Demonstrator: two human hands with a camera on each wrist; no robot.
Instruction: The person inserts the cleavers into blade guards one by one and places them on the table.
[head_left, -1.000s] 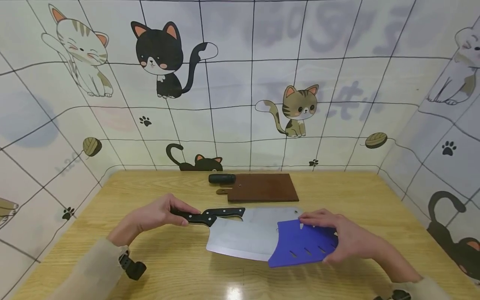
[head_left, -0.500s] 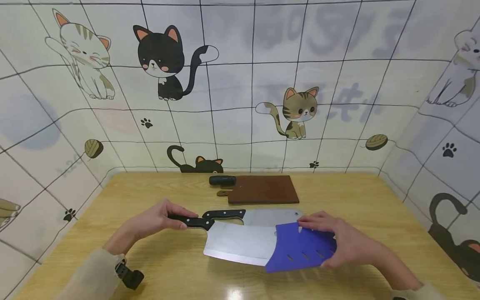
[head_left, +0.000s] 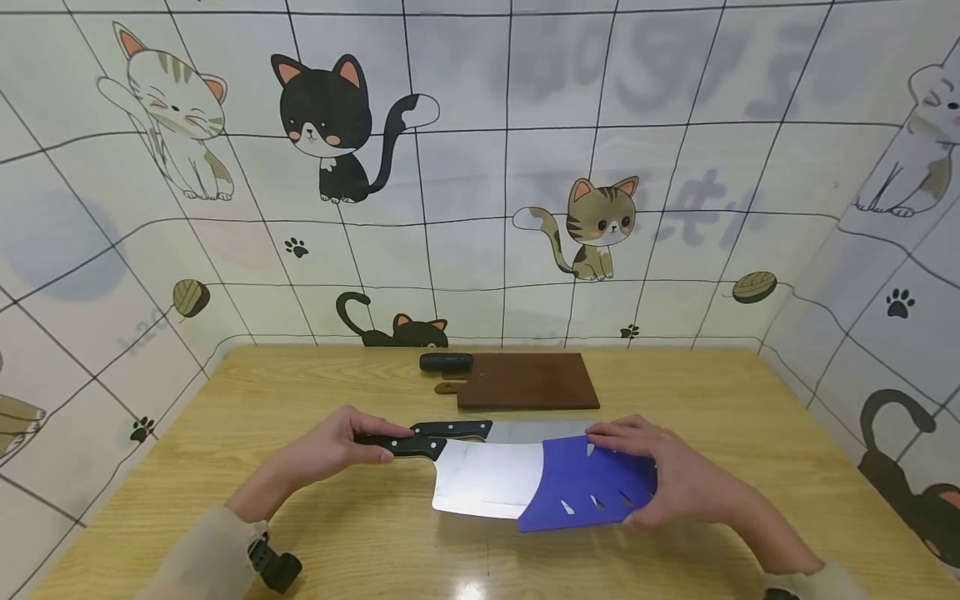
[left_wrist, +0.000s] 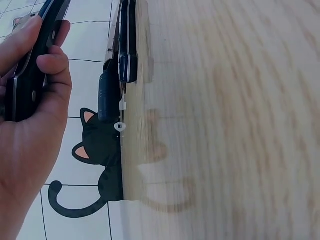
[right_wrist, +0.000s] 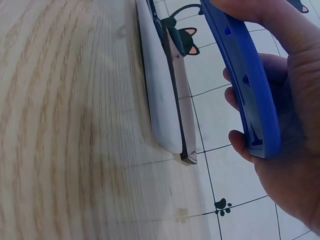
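Observation:
My left hand [head_left: 330, 450] grips the black riveted handle [head_left: 416, 447] of a cleaver [head_left: 487, 477], held above the table with its blade pointing right. A blue slotted blade cover [head_left: 588, 483] sits over the outer part of the blade. My right hand [head_left: 667, 475] holds this cover by its right end, fingers along the top and thumb at the lower edge. In the right wrist view the cover [right_wrist: 252, 90] is seen edge-on, with the fingers behind it. Just behind, a second cleaver [head_left: 525, 431] lies on the table, partly hidden by the cover and right hand.
A brown cutting board [head_left: 528, 382] lies at the back of the wooden table [head_left: 337, 533], near the cat-patterned wall covering [head_left: 465, 250]. Beside its left end is a black cylindrical handle-like thing [head_left: 446, 362]. The wall covering also rises on both sides.
The blue cover has slid left along the cleaver's blade, and less bare steel shows. My right hand has moved left with it; my left hand has shifted slightly right, still gripping the handle.

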